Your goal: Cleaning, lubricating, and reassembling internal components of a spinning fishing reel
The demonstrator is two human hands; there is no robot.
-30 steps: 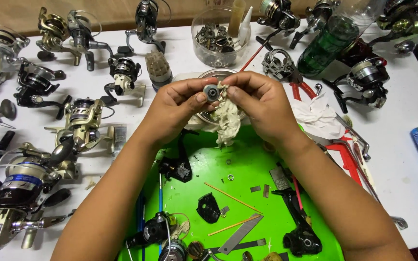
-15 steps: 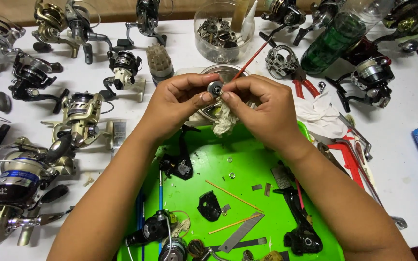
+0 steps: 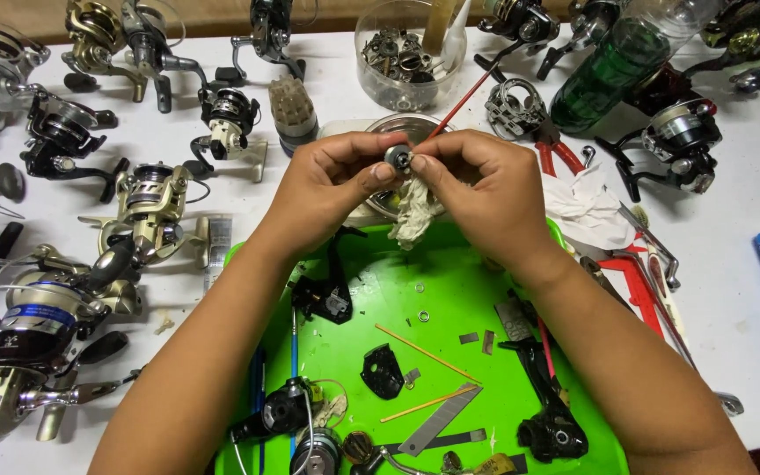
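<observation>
Fingers (image 3: 378, 171) of the left hand (image 3: 323, 189) and of the right hand (image 3: 485, 193) pinch one small round metal part (image 3: 398, 158) between their tips, held up above the far edge of the green tray (image 3: 450, 308). Against the pictures from a moment ago, the grip looks the same and the part sits in the same pinch; only the view has drifted a little, so the work on the part appears to go on unchanged. A crumpled pale rag (image 3: 415, 211) hangs just below the right fingers, tucked under that hand. Directly beneath the hands, the tray carries loose black reel parts, a small washer (image 3: 423, 316), thin wooden sticks and a blade. Beyond the fingertips stands a clear jar of metal pieces (image 3: 406, 57). Left of the hands, many fishing reels (image 3: 156, 207) crowd the white tabletop (image 3: 732, 290); right of them lie red-handled pliers (image 3: 556, 154).
</observation>
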